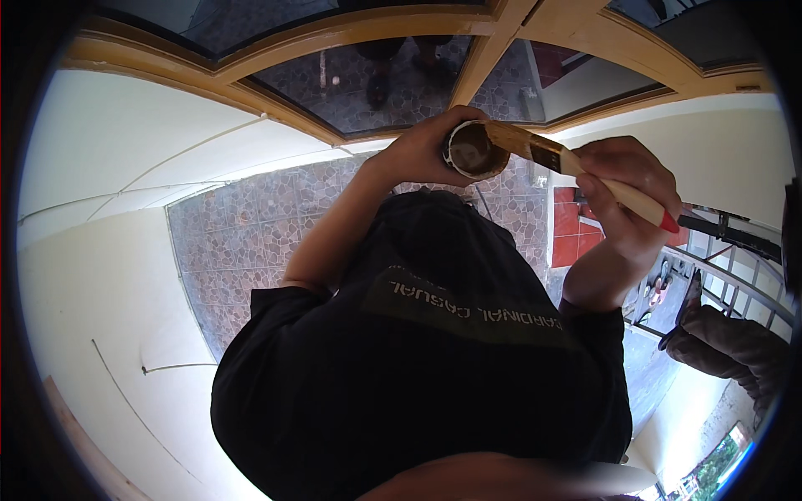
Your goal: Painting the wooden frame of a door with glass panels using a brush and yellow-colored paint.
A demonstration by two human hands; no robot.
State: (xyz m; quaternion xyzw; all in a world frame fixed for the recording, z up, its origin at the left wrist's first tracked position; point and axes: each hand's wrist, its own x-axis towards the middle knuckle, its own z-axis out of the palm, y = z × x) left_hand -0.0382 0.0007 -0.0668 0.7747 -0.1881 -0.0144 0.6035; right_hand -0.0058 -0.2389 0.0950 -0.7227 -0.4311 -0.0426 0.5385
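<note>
My left hand (416, 150) is wrapped round a small open can (472, 152) with brownish paint inside and pale smears on its rim, held up in front of my chest. In my right hand (625, 179) is a paintbrush (614, 179) with a pale wooden handle, red tip and dark metal ferrule. Its tan-coated bristles (510, 138) rest at the can's right rim. Just beyond both hands rises a yellow-tan wooden frame (493, 42) with dark, reflective glass panes (351, 79).
White walls (100, 292) with thin cables flank me. A patterned tile floor (225, 242) lies below, beside red tiles (566, 242). At right are a metal railing or ladder (752, 275) and another person's dark-trousered legs (718, 351).
</note>
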